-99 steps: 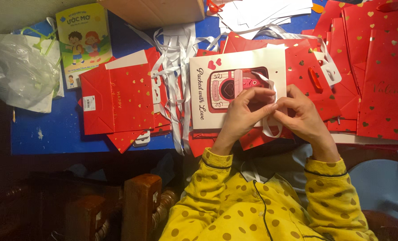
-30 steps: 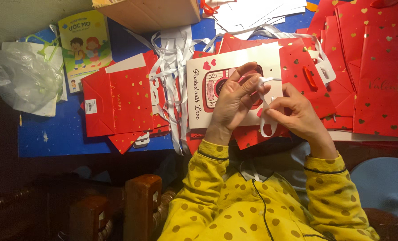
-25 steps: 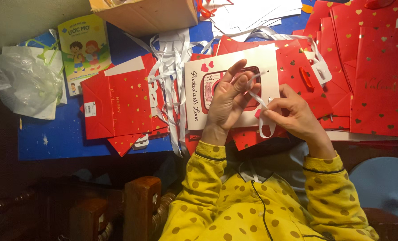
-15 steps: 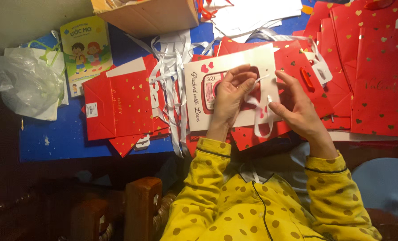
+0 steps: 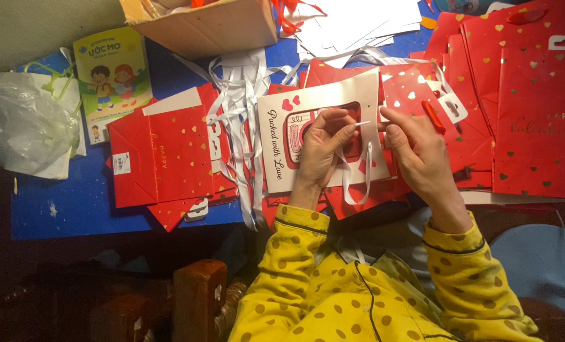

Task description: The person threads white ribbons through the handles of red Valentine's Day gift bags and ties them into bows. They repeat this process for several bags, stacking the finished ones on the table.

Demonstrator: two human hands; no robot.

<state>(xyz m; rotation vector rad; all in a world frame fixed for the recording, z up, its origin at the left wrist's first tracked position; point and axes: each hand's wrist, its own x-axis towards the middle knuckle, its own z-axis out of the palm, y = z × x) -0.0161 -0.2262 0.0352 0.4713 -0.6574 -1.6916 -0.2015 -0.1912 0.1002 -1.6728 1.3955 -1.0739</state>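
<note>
While the left hand (image 5: 323, 142) pinches the stiff tip of a white ribbon (image 5: 363, 166) over the white gift bag (image 5: 276, 149) lying flat on the bench (image 5: 73, 202), the right hand (image 5: 418, 149) rests beside it, fingers half curled and holding nothing I can make out. The tip looks lightly held, so it could slip or miss the bag's hole. The loose loop hanging below might also snag or twist.

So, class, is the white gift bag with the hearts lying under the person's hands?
Yes: the white gift bag lies flat on the red bags, with the left hand and right hand over it, pinching a white ribbon.
</note>
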